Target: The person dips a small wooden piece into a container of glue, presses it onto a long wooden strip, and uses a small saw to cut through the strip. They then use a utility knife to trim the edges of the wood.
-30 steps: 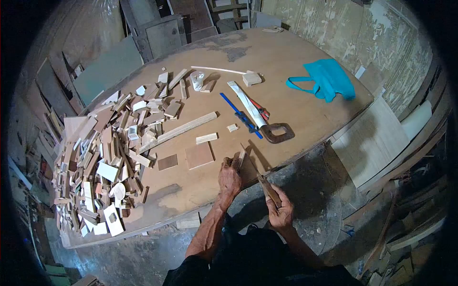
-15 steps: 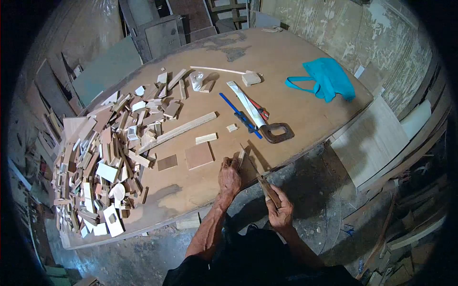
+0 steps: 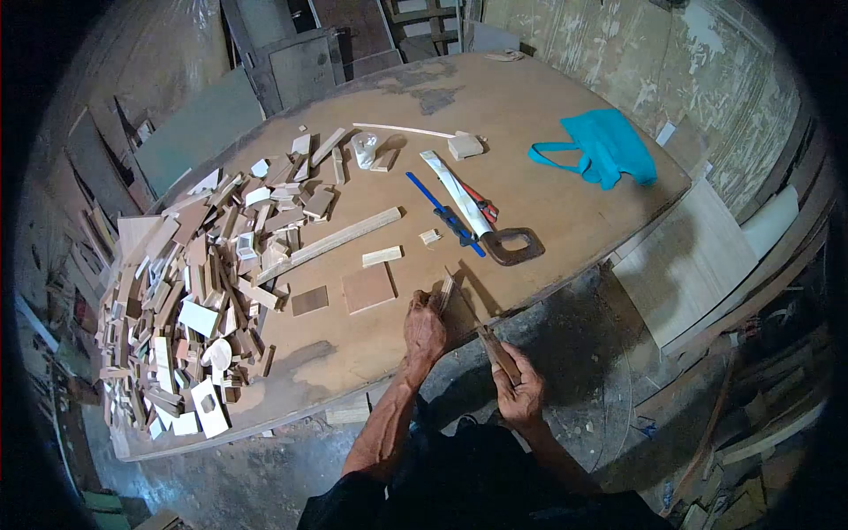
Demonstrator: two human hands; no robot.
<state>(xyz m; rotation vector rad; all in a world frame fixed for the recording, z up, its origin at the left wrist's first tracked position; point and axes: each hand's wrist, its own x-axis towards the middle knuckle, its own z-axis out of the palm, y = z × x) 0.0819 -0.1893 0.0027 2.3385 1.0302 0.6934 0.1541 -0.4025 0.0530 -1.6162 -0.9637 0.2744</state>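
Near the table's front edge, my left hand [image 3: 425,329] is closed around a small piece of wood [image 3: 447,290] that sticks up past the fingers. My right hand [image 3: 519,389], just off the edge, grips a thin-bladed tool with a wooden handle [image 3: 503,360]. Its narrow blade slants up and left, alongside the wood piece. Left of my left hand lie a square reddish-brown board [image 3: 368,290], a pale wood strip [image 3: 382,256] and a smaller brown rectangle [image 3: 309,301]. A tiny pale wood scrap [image 3: 429,237] rests beyond my hands.
A handsaw [image 3: 459,194] with a brown handle, a blue bar clamp [image 3: 446,215] and a red-handled tool [image 3: 484,208] lie ahead. A large heap of wood offcuts [image 3: 199,291] covers the left side. Further back are a clear cup [image 3: 364,150] and a turquoise bag [image 3: 609,146].
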